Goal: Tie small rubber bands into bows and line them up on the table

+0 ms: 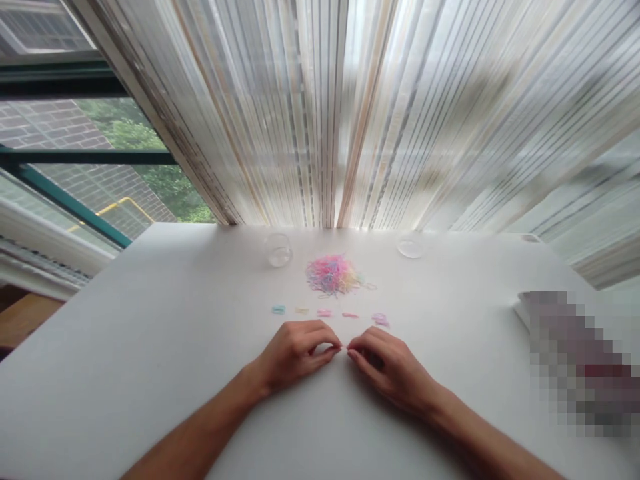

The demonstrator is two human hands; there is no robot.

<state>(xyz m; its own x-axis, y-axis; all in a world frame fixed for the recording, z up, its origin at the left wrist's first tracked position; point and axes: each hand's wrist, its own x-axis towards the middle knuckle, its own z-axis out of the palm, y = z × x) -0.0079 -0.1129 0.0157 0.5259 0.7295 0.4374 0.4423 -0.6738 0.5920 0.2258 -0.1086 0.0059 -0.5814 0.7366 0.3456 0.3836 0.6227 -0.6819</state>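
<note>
Close together over the middle of the white table, my left hand (303,350) and my right hand (387,360) are both closed in a pinch. Their fingertips almost meet around a tiny pinkish rubber band, mostly hidden by the fingers. Just beyond the hands lies a row of small sorted bands: a blue group (279,309), a yellow group (301,310), a pink group (324,313), a redder pink group (350,315) and a purple group (381,319). Farther back is a loose pile of pastel rubber bands (333,275), with one pale loop at its right edge.
A clear round container (279,252) stands left of the pile, and a clear round lid (411,249) lies to its right. A blurred-out object (580,360) rests on the table's right side. Striped curtains (330,120) hang behind the table (150,320), beside an open window.
</note>
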